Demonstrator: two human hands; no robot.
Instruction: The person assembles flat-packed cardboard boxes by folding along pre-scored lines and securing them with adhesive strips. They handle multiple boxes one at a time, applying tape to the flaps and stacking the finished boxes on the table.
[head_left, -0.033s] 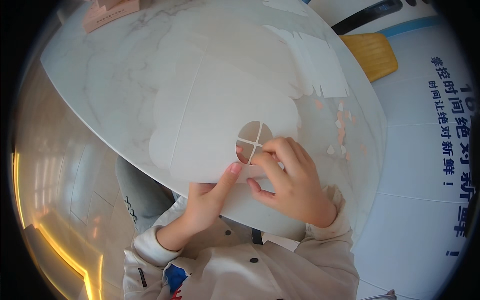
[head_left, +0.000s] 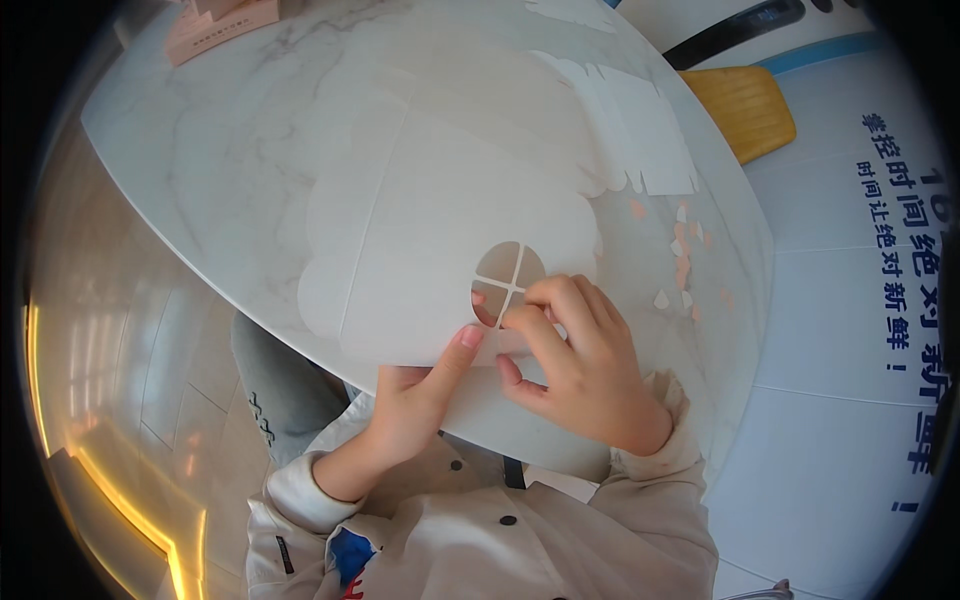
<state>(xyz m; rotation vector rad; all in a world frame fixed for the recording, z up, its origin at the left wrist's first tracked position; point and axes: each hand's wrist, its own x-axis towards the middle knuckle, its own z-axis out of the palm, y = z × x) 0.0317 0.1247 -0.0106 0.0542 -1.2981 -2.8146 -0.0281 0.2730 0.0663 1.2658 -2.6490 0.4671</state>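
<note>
A large white card sheet (head_left: 450, 190) with scalloped sides and a straight crease lies over the table in front of me. Near its close edge is a round window cut-out (head_left: 497, 262), split by a thin white cross. My left hand (head_left: 425, 395) grips the near edge, thumb on top just below the window and fingers underneath; a fingertip shows through one opening. My right hand (head_left: 580, 360) is curled at the window's lower right, its index finger against the card and its thumb by the near edge. A pinkish patch shows between them; the exact pinch is partly hidden.
The marble-patterned table (head_left: 230, 170) has a curved edge close to my body. White cut card (head_left: 640, 130) lies at the far right, with small white and pink scraps (head_left: 682, 255) nearer. A pink box (head_left: 222, 30) stands far left; a yellow chair back (head_left: 745, 110) is beyond the right edge.
</note>
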